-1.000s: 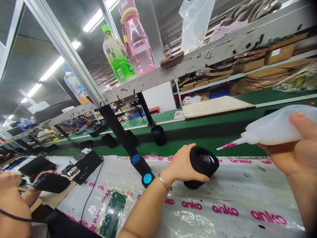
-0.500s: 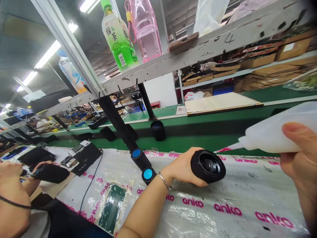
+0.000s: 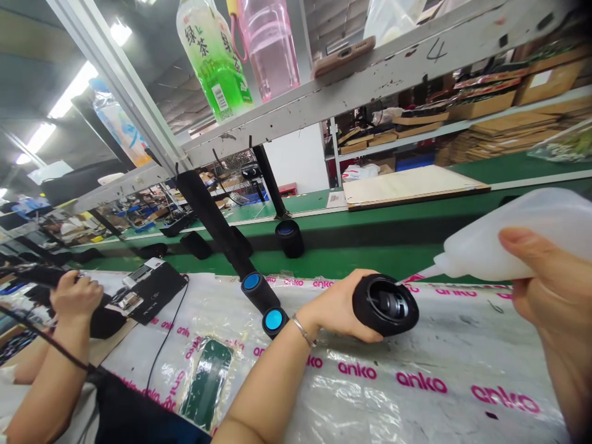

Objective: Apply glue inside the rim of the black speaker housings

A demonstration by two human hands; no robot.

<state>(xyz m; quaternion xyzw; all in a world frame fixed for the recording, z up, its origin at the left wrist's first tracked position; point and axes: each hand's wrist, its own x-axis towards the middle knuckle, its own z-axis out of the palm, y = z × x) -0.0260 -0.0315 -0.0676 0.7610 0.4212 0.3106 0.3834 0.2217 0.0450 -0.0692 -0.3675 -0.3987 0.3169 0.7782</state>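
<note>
Right hand wrapped around big white squeeze bottle, thumb on top, bottle laid near horizontal, thin nozzle aimed left and slightly down. Nozzle tip at the rim of the black speaker, touching or just short of it; cannot tell which. No bead of glue visible inside the opening, so dispensing looks barely begun or not yet begun, as a judgement.

Left hand clamped around the speaker body from the left, fingers closed over the fabric side, forearm coming in from lower centre, thin bracelet at the wrist. Speaker tipped on its side with open end facing right toward the nozzle, lower edge resting on the plastic sheet printed "anko" that covers the bench.

Left of that, two speakers with blue caps lying together on the sheet, one behind the other; possibly already capped units, not certain. Another upright black speaker farther back on the green conveyor belt, well apart from the hands.

Dark green phone-like slab under the sheet near the left forearm.

Far left: another person's hand busy over a dark item, near a black box with a cable.

Overhead rail carries a green tea bottle and a pink bottle.
</note>
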